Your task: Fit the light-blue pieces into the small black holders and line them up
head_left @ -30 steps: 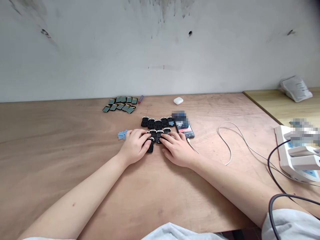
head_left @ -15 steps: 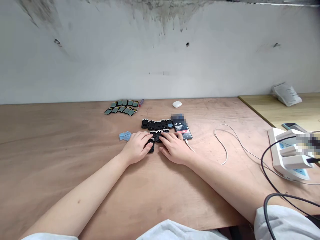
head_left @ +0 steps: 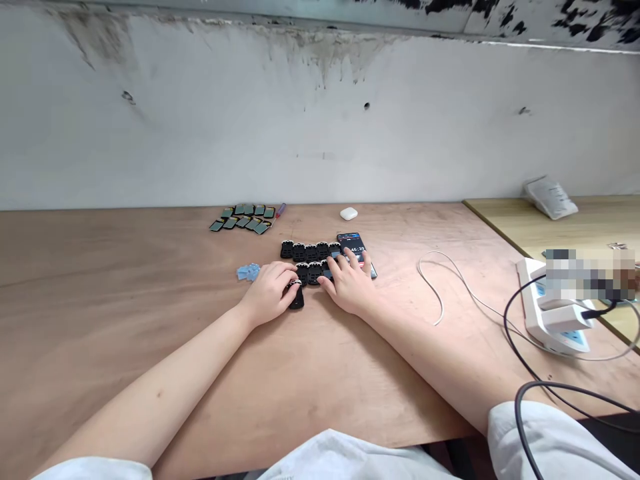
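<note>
My left hand (head_left: 271,292) has its thumb and fingers closed at the upper end of a small black plastic casing (head_left: 297,299), close to the tabletop. My right hand (head_left: 350,283) is open with spread fingers, its fingertips over the lower edge of a phone (head_left: 352,243) and the right end of the casings. Two rows of similar black casings lie side by side, an upper row (head_left: 311,253) and a lower row (head_left: 315,273). Light-blue small pieces (head_left: 249,272) form a pile left of my left hand. Whether my right fingertips touch anything is unclear.
Several grey-green screen modules (head_left: 243,221) lie at the back left beside a purple-handled screwdriver (head_left: 281,209). A white earbud case (head_left: 349,213) sits near the wall. On the right are a white cable (head_left: 463,280), a power strip (head_left: 537,313) and a black cord (head_left: 520,413).
My right hand has opened, its fingers spreading and lifting toward the phone and casings. The casing at my left hand shows more of its length. The camera view has tilted upward.
</note>
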A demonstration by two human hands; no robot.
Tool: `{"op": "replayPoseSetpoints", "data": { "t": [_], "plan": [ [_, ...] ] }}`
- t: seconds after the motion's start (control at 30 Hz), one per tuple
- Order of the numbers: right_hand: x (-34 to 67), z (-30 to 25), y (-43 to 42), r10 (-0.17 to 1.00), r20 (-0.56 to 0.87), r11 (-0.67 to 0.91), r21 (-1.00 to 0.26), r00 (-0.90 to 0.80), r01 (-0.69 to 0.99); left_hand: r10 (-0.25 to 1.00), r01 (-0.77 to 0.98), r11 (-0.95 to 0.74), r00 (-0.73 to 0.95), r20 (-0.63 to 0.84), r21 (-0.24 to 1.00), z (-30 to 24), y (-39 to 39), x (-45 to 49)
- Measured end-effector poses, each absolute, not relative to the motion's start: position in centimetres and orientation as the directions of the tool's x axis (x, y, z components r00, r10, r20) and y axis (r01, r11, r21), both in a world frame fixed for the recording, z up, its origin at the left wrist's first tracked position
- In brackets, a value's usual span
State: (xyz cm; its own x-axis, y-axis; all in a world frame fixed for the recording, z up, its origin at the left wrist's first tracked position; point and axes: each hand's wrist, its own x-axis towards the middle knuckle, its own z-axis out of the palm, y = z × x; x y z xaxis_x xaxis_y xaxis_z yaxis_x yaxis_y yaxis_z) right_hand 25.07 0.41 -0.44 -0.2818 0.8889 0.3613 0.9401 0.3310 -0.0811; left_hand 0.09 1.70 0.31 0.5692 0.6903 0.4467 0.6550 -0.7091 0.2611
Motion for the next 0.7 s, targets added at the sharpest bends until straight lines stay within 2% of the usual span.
{"op": "replayPoseSetpoints", "data": {
  "t": [0.1,0.27,0.47,0.57,0.7],
  "plan": [
    [25.1,-0.2,-0.1,0.879,0.383,0.332,-0.066,-0.284,0.941,0.704,0.628,-0.696,0.504,0.5,0.348,0.3,1.9,-0.3],
    [25.4,0.0,-1.5,0.849,0.412,0.373,-0.026,-0.33,0.927,0.79,0.698,-0.543,0.234,0.567,0.468,0.0,3.3,-1.2],
    [25.3,0.2,-3.5,0.829,0.444,0.365,0.034,-0.341,0.93,0.832,0.729,-0.398,0.031,0.554,0.556,-0.4,5.4,-2.1],
    [25.1,0.4,-4.2,0.83,0.448,0.351,0.042,-0.331,0.936,0.87,0.803,-0.276,-0.025,0.492,0.528,-0.5,6.1,-2.0],
    [24.8,0.4,-4.7,0.831,0.453,0.342,0.039,-0.322,0.939,0.89,0.914,-0.154,-0.037,0.454,0.375,-0.1,7.0,-1.0]
  ]
}}
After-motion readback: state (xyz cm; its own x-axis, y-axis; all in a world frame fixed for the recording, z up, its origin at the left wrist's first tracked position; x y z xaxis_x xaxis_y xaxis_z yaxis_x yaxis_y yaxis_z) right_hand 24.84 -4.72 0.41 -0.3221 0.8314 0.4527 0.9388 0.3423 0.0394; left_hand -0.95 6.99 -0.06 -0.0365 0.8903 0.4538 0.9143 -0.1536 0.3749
